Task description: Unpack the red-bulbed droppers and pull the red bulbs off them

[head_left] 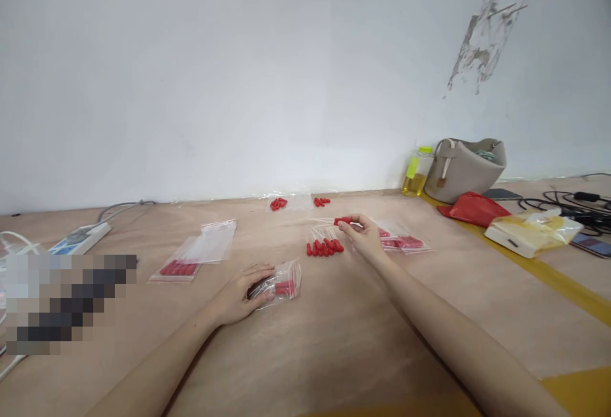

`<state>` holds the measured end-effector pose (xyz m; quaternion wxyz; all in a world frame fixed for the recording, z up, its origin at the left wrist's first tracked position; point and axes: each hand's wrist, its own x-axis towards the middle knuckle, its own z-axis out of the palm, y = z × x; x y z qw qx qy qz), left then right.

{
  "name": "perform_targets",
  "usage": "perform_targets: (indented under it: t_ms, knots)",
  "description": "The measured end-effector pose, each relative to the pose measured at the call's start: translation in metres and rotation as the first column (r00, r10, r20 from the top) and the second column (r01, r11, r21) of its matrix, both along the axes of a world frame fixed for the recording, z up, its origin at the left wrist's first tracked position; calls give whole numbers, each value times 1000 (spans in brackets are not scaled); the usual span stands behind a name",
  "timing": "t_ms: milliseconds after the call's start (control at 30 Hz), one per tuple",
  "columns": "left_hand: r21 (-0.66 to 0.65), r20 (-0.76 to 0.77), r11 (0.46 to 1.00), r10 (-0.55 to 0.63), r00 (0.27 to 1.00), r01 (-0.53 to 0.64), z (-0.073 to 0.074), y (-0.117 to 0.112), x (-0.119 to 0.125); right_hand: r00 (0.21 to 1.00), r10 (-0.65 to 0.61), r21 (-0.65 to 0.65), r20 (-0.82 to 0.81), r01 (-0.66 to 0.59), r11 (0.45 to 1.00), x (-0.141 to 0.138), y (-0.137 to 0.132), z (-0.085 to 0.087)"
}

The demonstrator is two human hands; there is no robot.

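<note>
So the left hand (238, 296) is curled loosely over the end of a clear bag (285, 282) lying flat on the table (344, 340), fingers on top and thumb along the near edge, with a few red pieces inside it. The right hand (365, 235) is stretched out further, pinching a single red piece (342, 220) between thumb and fingertips, just past a loose pile (324, 248) of the same pieces, with filled bags (403, 242) right beside it on its right. A couple more bags (193, 254) sit off to the left of the left hand
</note>
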<state>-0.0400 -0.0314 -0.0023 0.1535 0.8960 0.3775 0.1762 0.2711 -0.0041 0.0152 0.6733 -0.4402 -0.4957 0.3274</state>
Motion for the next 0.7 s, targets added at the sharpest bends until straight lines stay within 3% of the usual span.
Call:
perform_targets:
  t_ms: [133,300,500,700]
  knots:
    - [-8,8,1000,-7,1000,7,2,-2,1,998,-48,82,41,45,996,-3,6,-6]
    - [-4,9,1000,-3,1000,3,2,-2,1,910,-169,191,378,101,976,-1,7,-21]
    - [7,24,1000,-10,1000,10,1,-1,0,792,-152,188,592,47,981,-4,4,-30]
    - [13,27,1000,-21,999,20,0,-1,0,737,-177,189,653,68,980,-14,2,-31]
